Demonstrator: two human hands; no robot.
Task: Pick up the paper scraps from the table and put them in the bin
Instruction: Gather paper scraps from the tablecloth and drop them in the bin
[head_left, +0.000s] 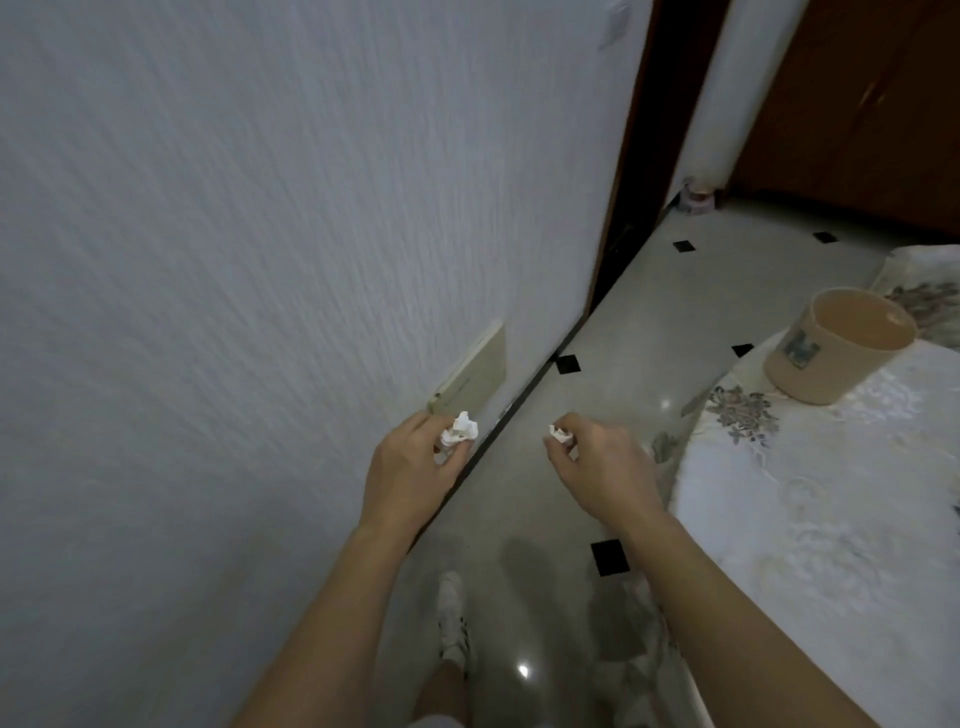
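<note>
My left hand (410, 467) is closed around a crumpled white paper scrap (460, 430) that sticks out above the fingers, close to the wall. My right hand (597, 467) pinches a smaller white paper scrap (560, 433) over the floor, left of the table. A beige round bin (831, 353) with a dark label stands upright on the table (810, 519), which wears a white floral cloth. The bin lies to the right of and beyond both hands, and its inside looks bare from here.
A white textured wall (234, 260) with a beige plate (470, 374) fills the left. Grey tiles with black diamonds (654, 322) run between wall and table. A dark doorway (649, 156) and wooden door are beyond. My white shoe (452, 618) stands on the floor below.
</note>
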